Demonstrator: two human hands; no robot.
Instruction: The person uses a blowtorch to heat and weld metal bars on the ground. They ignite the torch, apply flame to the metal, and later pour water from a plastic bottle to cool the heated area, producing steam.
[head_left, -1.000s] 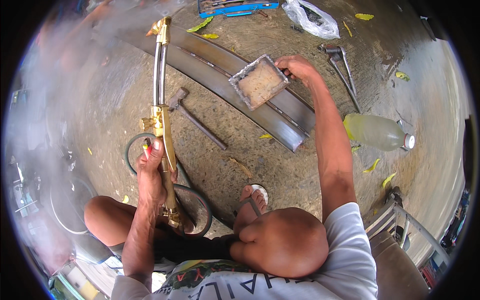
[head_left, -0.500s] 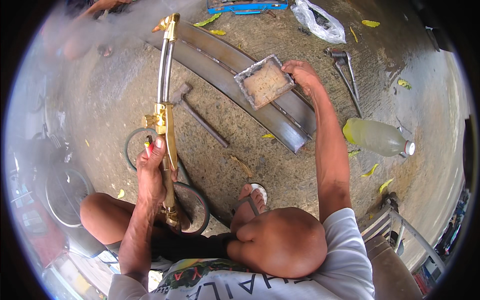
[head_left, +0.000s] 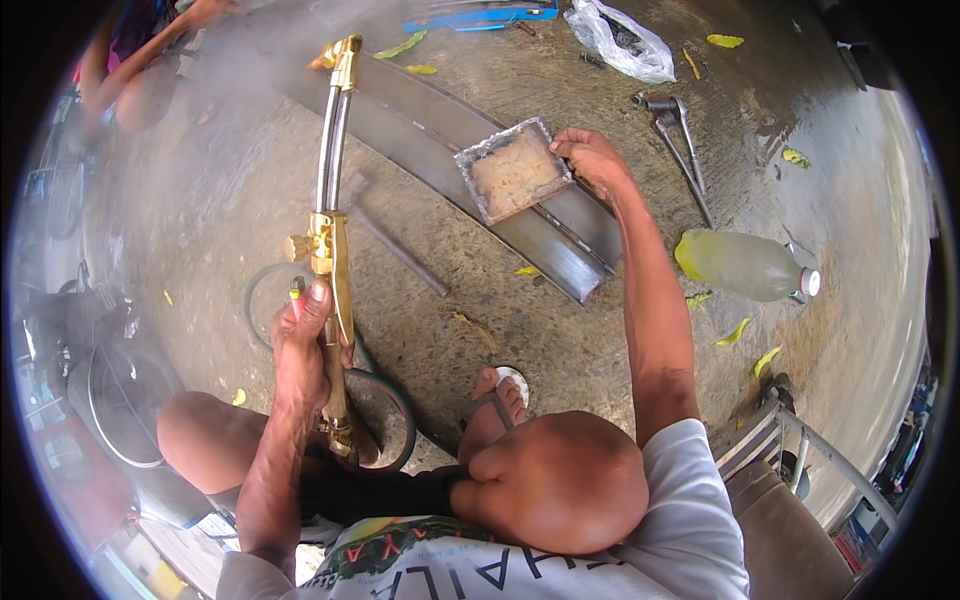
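My left hand (head_left: pixel 302 350) is wrapped round the handle of a brass cutting torch (head_left: pixel 322 238), whose head points up and away. A small pink-red lighter (head_left: pixel 297 300) is also in that hand, by the thumb. At the middle right, my right hand (head_left: pixel 594 162) pinches the right edge of a shallow rectangular metal tray (head_left: pixel 514 172) with rough, jagged rims and a rusty-brown inside. This tray is over a long dark steel channel (head_left: pixel 560 262) lying on the ground; whether the two touch, I cannot tell. No flame shows at the torch tip.
A hammer (head_left: pixel 400 250) lies left of the channel. Dark hose (head_left: pixel 400 400) loops below the torch. To the right are a bottle of yellowish liquid (head_left: pixel 745 265) and a long-handled metal tool (head_left: pixel 682 150). A plastic bag (head_left: pixel 622 45) and blue toolbox (head_left: pixel 480 17) lie beyond. Another person crouches far left.
Smoke has spread lower, hazing the hammer and the channel's far end. The view has shifted slightly, and more of the other person shows. Both hands keep their holds.
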